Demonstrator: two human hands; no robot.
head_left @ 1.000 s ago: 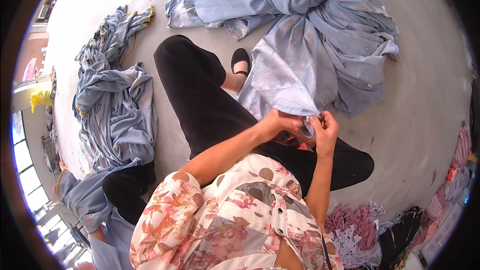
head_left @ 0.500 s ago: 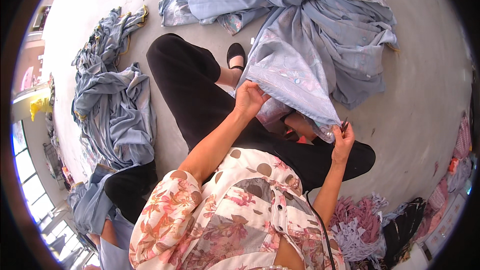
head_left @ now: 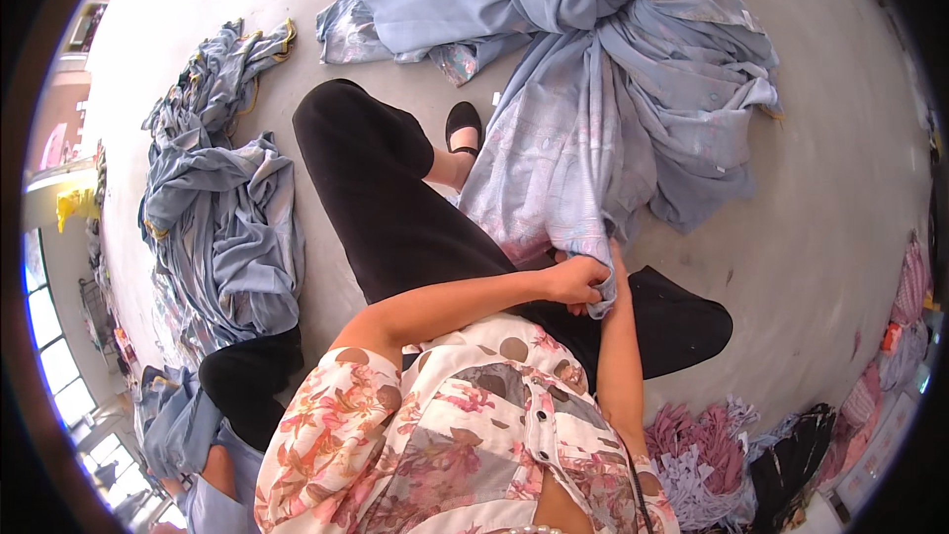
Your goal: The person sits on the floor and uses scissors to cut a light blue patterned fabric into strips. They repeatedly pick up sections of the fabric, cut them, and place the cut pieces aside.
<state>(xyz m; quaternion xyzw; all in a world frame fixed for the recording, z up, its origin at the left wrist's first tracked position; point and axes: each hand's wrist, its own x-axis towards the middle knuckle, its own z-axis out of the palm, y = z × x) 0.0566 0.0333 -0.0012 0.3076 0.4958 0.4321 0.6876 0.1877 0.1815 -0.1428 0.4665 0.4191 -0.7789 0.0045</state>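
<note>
My left hand (head_left: 577,280) is closed on a bunched edge of a light blue printed garment (head_left: 539,153), above my lap. A short end of the cloth hangs below its fingers. Close beside it, my right hand (head_left: 617,255) reaches up against the same cloth; its fingers are hidden behind the fabric, so what it holds does not show. The garment stretches away from my hands into a large heap of blue clothing (head_left: 682,59) on the floor.
Another pile of blue garments (head_left: 232,227) with yellow edging lies at the left. Pink and lilac fabric strips (head_left: 697,445) and black cloth (head_left: 791,450) lie at the lower right. A person's arm (head_left: 217,470) and black-clothed knee (head_left: 252,366) show at the lower left.
My hands have come together, the left moving right and down, the right moving left. The spread hem is now gathered. Small dark thread snips in my right hand are now out of sight.
</note>
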